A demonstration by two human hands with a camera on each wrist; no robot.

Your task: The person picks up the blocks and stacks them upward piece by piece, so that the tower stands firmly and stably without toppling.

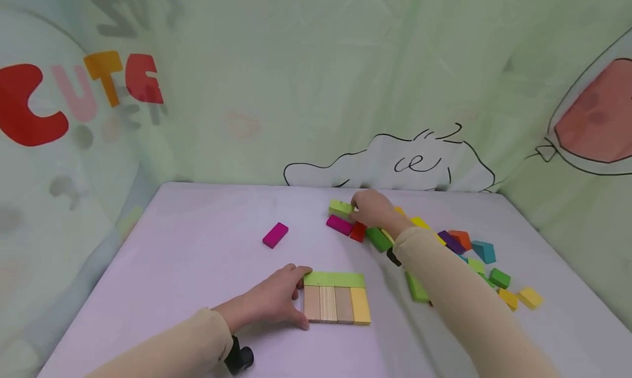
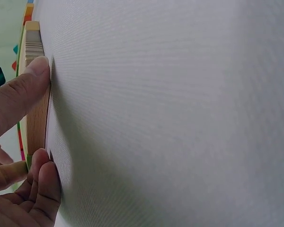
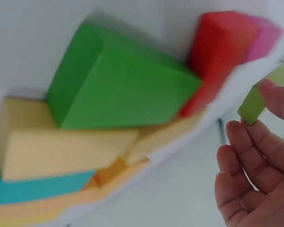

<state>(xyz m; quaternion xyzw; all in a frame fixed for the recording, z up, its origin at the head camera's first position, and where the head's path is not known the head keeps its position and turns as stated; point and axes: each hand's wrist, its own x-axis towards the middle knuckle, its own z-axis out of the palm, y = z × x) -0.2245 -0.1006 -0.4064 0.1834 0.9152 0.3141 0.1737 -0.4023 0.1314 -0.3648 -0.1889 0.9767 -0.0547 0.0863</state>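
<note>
Pale tbl (image 1: pixel 212 219): blk rectangle (image 1: pixel 328 303), magenta blk (image 1: pixel 275 235), mixed blks (image 1: pixel 450 242) R.

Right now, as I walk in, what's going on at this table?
Someone's right hand pinches a light green block near the far edge of the table; the left hand holds a flat block rectangle at its left end: four blocks side by side with a green strip along the far side. More colored blocks lie scattered to the right.
</note>
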